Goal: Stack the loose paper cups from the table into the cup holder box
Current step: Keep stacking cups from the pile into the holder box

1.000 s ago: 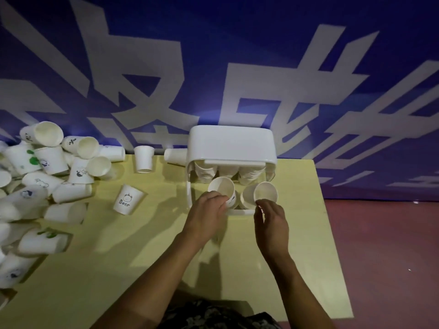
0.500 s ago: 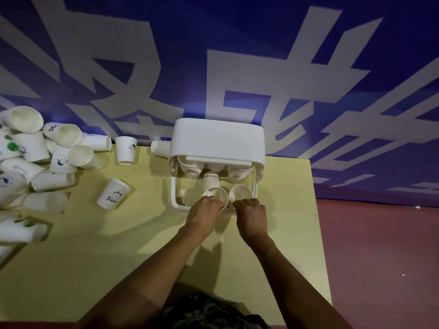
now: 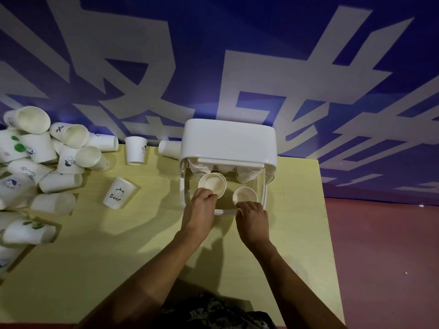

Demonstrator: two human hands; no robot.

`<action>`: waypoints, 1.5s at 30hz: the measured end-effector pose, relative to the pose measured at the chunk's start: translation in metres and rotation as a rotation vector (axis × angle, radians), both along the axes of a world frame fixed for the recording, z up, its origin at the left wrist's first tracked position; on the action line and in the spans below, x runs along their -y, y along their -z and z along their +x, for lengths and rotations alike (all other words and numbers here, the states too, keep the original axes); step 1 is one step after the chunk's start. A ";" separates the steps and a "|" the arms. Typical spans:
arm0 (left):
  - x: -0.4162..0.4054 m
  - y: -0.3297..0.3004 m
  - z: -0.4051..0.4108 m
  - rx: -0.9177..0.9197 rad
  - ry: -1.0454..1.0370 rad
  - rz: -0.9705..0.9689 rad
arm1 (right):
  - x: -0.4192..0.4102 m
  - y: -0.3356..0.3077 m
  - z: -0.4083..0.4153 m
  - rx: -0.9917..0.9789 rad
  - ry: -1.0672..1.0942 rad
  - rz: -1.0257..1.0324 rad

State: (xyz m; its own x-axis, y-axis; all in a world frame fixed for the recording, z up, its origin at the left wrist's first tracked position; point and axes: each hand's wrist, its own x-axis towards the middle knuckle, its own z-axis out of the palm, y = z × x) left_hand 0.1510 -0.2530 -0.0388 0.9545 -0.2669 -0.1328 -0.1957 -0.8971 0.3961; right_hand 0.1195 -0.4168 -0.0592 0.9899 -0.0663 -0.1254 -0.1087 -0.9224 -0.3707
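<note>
Yellow table (image 3: 118, 245) against a blue lettered wall. Left hand (image 3: 198, 207) pinches a cup stack (image 3: 212, 182) and right hand (image 3: 253, 218) grips 1 cup (image 3: 245, 194), both inside the white cup holder box (image 3: 228, 141). Many loose cups (image 3: 45, 167) remain piled at left, so the job looks far from finished.

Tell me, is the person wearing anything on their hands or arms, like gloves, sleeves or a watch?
Nothing shows. The left hand and the right hand are bare, with no gloves, rings or watch in view, and both forearms are uncovered to the picture's lower edge. The only clothing seen is dark, patterned fabric at the bottom.
</note>
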 end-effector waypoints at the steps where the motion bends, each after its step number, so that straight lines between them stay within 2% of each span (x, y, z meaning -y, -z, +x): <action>1: -0.003 0.003 0.001 -0.023 -0.048 -0.042 | 0.000 0.000 0.001 -0.008 -0.002 0.003; 3: -0.007 0.009 0.003 -0.016 -0.080 -0.025 | 0.001 0.000 0.002 -0.014 -0.004 0.012; 10: 0.006 0.022 0.022 -0.038 -0.003 0.016 | 0.010 0.004 0.005 -0.001 -0.025 0.022; 20: 0.024 0.029 0.036 -0.087 0.058 0.178 | 0.036 0.007 0.016 0.033 -0.071 -0.031; 25: 0.032 0.028 0.026 -0.105 0.079 0.133 | 0.031 0.006 0.016 0.010 -0.062 -0.017; 30: 0.028 0.005 0.019 -0.044 0.021 -0.029 | 0.019 -0.013 0.012 0.119 0.019 0.000; 33: 0.005 -0.008 0.013 -0.005 -0.082 -0.129 | 0.001 -0.027 0.013 0.188 -0.016 0.124; 37: -0.052 -0.013 0.008 0.000 -0.217 -0.179 | -0.052 -0.043 0.021 0.166 -0.170 0.273; 40: -0.106 -0.013 0.007 0.010 -0.311 -0.123 | -0.102 -0.044 0.029 0.073 -0.249 0.317; 43: -0.159 -0.009 0.012 -0.025 -0.354 0.011 | -0.149 -0.041 0.041 -0.068 -0.211 0.419; 45: -0.191 -0.004 0.018 -0.079 -0.374 0.088 | -0.173 -0.038 0.053 -0.129 -0.200 0.401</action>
State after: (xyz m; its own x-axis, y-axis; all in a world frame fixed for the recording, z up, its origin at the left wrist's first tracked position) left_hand 0.1689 -0.0619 -0.0344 0.9696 0.1127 -0.2170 0.1790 -0.9318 0.3157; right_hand 0.1730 -0.2434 -0.0211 0.9528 0.2035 -0.2254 -0.0120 -0.7165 -0.6975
